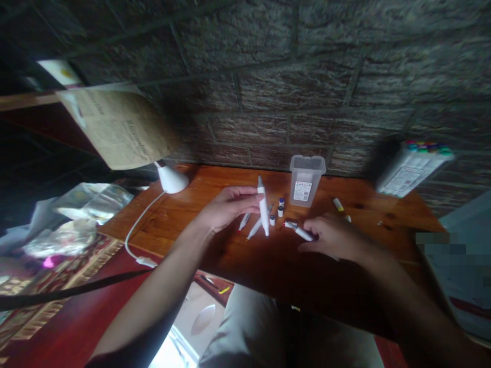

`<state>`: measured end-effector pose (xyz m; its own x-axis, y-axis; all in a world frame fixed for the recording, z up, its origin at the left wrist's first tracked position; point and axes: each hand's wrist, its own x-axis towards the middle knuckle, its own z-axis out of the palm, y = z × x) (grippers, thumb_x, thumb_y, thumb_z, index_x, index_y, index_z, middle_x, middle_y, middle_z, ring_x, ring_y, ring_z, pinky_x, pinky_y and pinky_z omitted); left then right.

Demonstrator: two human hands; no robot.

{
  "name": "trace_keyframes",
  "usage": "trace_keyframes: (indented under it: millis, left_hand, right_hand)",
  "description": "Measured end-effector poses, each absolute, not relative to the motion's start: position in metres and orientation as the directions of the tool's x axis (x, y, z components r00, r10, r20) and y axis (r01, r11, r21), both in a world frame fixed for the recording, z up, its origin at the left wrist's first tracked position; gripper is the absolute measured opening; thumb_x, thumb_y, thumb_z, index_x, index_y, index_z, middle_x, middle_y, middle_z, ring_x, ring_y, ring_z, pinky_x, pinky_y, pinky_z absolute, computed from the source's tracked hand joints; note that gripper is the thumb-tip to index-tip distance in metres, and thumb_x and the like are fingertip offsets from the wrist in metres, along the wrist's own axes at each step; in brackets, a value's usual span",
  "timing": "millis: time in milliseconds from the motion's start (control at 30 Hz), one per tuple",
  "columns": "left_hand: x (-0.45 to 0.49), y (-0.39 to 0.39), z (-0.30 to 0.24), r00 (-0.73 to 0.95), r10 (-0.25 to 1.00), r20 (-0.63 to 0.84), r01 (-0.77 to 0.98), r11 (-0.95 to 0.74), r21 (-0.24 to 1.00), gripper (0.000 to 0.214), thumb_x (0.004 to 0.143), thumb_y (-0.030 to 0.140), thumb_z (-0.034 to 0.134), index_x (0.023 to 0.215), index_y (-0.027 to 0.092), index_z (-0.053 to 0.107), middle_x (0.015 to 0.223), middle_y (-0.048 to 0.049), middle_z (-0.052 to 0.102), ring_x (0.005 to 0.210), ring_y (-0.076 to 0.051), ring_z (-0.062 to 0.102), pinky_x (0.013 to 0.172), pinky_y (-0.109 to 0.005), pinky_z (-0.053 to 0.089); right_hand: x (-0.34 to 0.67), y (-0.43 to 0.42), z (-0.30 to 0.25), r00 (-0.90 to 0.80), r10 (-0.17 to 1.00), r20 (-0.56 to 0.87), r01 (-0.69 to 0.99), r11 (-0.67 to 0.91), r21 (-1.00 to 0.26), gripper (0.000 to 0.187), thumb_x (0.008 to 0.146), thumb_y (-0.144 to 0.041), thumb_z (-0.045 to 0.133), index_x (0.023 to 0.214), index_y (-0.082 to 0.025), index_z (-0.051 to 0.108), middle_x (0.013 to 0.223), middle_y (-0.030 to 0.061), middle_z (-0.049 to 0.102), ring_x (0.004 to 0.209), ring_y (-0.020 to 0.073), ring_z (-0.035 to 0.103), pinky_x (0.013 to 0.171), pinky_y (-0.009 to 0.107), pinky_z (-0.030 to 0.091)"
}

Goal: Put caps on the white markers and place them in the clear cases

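My left hand (pixel 240 202) pinches a white marker (pixel 264 210) and keeps it nearly upright above the table; its dark nib at the top is bare. My right hand (pixel 330 235) is low over the table, with thumb and curled fingers around the near end of another white marker (pixel 299 231); contact is partly hidden. Beneath my left hand lie a marker with a red end (pixel 244 221) and another white marker (pixel 253 229). Small caps stand between the hands, including a blue-topped cap (pixel 281 202), a dark-topped cap (pixel 280 211) and a third cap (pixel 272 220).
A clear plastic container (pixel 307 176) stands by the brick wall. Further right is a case of colored markers (pixel 416 168), and a yellow-and-white piece (pixel 338 205) lies nearer. A paper-shaded lamp (pixel 173 180) stands at left, its white cord (pixel 132 225) hanging over the table edge.
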<state>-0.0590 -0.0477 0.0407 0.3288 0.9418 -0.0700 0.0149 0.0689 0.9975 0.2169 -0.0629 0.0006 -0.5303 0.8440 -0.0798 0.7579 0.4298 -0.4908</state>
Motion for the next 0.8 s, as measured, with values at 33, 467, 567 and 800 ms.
trace_keyframes:
  millis: [33, 467, 567, 800]
  left_hand:
    - [-0.057, -0.049, 0.042, 0.314, 0.947, -0.069, -0.062, 0.093, 0.994, 0.037, 0.068, 0.033, 0.086, 0.097, 0.012, 0.075, 0.091, -0.0067, 0.076, 0.078, -0.013, 0.069, 0.079, -0.027, 0.055]
    - [-0.048, -0.078, 0.055, 0.426, 0.889, 0.166, -0.029, -0.17, 0.985, 0.017, 0.08, 0.021, 0.077, 0.095, 0.015, 0.075, 0.098, -0.0069, 0.077, 0.088, -0.015, 0.071, 0.086, -0.026, 0.054]
    - [-0.045, -0.083, 0.06, 0.443, 0.881, 0.166, -0.045, -0.163, 0.986, 0.014, 0.081, 0.019, 0.076, 0.094, 0.015, 0.075, 0.094, -0.0057, 0.077, 0.083, -0.013, 0.07, 0.082, -0.024, 0.055]
    - [-0.04, -0.086, 0.063, 0.439, 0.885, 0.152, -0.08, -0.13, 0.988, 0.013, 0.076, 0.018, 0.08, 0.086, 0.015, 0.073, 0.085, -0.003, 0.076, 0.076, -0.012, 0.069, 0.077, -0.024, 0.056]
  right_hand:
    - [0.215, -0.064, 0.0, -0.527, 0.845, -0.089, 0.776, 0.436, -0.455, 0.026, 0.074, -0.045, 0.078, 0.073, -0.022, 0.067, 0.072, 0.0021, 0.067, 0.065, 0.0169, 0.057, 0.059, 0.029, 0.031]
    - [0.213, -0.064, -0.011, -0.499, 0.859, -0.113, 0.809, 0.415, -0.416, 0.024, 0.075, -0.043, 0.076, 0.074, -0.022, 0.066, 0.081, 0.0034, 0.071, 0.073, 0.0195, 0.061, 0.062, 0.03, 0.033]
    - [0.213, -0.064, -0.01, -0.493, 0.861, -0.127, 0.815, 0.406, -0.414, 0.024, 0.075, -0.043, 0.076, 0.073, -0.021, 0.067, 0.08, 0.0033, 0.071, 0.074, 0.0192, 0.061, 0.062, 0.029, 0.034]
    - [0.213, -0.064, -0.008, -0.484, 0.862, -0.153, 0.821, 0.386, -0.421, 0.026, 0.075, -0.047, 0.075, 0.073, -0.022, 0.069, 0.077, 0.003, 0.071, 0.072, 0.0191, 0.062, 0.059, 0.029, 0.033]
